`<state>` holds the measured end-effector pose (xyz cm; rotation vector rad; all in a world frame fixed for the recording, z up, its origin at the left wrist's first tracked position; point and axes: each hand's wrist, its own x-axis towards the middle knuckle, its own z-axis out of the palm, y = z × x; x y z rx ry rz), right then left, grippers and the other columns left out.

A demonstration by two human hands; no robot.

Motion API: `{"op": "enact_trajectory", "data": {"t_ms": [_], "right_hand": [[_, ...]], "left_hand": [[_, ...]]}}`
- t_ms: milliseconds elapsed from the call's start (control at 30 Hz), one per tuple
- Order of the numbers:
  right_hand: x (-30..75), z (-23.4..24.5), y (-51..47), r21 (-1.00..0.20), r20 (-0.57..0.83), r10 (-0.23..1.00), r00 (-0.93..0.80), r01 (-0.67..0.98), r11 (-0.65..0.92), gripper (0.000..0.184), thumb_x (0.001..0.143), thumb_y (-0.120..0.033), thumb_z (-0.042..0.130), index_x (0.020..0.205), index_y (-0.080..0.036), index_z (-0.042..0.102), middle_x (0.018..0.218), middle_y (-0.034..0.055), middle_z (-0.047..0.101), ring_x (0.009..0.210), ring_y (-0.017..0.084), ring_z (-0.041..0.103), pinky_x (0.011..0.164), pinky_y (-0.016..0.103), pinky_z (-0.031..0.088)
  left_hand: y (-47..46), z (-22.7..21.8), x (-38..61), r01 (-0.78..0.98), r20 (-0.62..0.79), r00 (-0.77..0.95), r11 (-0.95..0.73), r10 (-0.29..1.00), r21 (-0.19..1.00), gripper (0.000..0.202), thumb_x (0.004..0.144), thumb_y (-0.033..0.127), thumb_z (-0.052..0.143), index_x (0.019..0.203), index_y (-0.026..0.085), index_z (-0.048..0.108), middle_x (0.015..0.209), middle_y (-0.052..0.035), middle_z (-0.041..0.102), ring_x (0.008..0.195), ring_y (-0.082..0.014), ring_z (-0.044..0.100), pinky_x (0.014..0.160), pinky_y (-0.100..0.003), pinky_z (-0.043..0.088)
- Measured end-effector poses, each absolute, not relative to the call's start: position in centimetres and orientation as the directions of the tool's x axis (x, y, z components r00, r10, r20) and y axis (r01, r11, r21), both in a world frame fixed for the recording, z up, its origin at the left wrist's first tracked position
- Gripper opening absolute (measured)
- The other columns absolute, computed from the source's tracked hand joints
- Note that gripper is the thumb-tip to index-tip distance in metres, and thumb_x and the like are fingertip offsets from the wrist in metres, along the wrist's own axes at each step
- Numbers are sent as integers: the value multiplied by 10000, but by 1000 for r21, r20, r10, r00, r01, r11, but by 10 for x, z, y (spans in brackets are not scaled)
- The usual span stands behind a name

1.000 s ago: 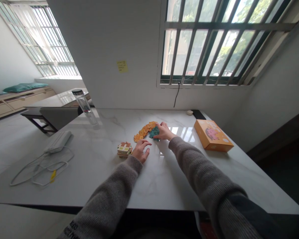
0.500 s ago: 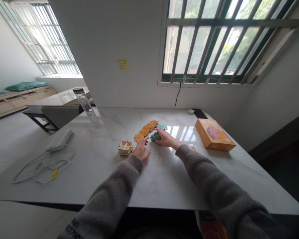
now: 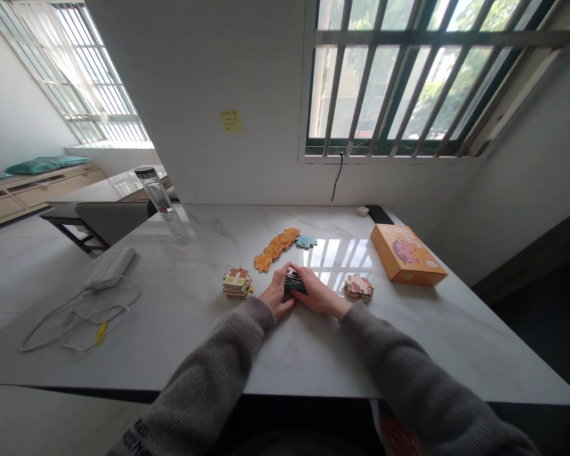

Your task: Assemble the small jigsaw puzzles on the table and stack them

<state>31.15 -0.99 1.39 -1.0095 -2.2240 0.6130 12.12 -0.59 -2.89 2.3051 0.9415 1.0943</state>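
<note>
From where I stand, the left hand and the right hand are curled in from either side, closed around a small pile of dark teal jigsaw pieces and pinching it between them just above the surface. The fingers hide most of the pile, so I can't be sure how many pieces are in it, or whether it is resting on the marble. Loose pieces held this way seem the main risk: uneven pressure from either hand could fan them out, and they could skate across the polished top. A careless left sleeve could also catch the nearby stack of printed jigsaw pieces, while the right hand works close to a second stack. Beyond the hands lie a long row of orange pieces and a few pale blue ones, with an orange box further right.
</note>
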Motion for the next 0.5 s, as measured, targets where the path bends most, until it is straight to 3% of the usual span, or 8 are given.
{"op": "enact_trajectory", "data": {"t_ms": [300, 500], "right_hand": [[304, 22, -17, -693, 362, 808, -464, 446, 566, 774, 715, -101, 483, 1463, -141, 288, 1311, 156, 454, 1263, 263, 457, 1153, 483, 345], [315, 16, -17, -721, 327, 831, -449, 450, 527, 764, 738, -99, 505, 1463, -163, 272, 1304, 160, 487, 1235, 270, 493, 1097, 494, 405]], "left_hand": [[-9, -26, 130, 387, 427, 441, -597, 789, 703, 944, 823, 163, 587, 1583, 163, 27, 1462, -215, 375, 1360, -339, 443, 1138, -557, 398], [-9, -21, 127, 477, 381, 442, -572, 812, 668, 793, 824, 185, 572, 1531, 143, 216, 1451, -195, 447, 1299, -330, 511, 1126, -531, 406]]}}
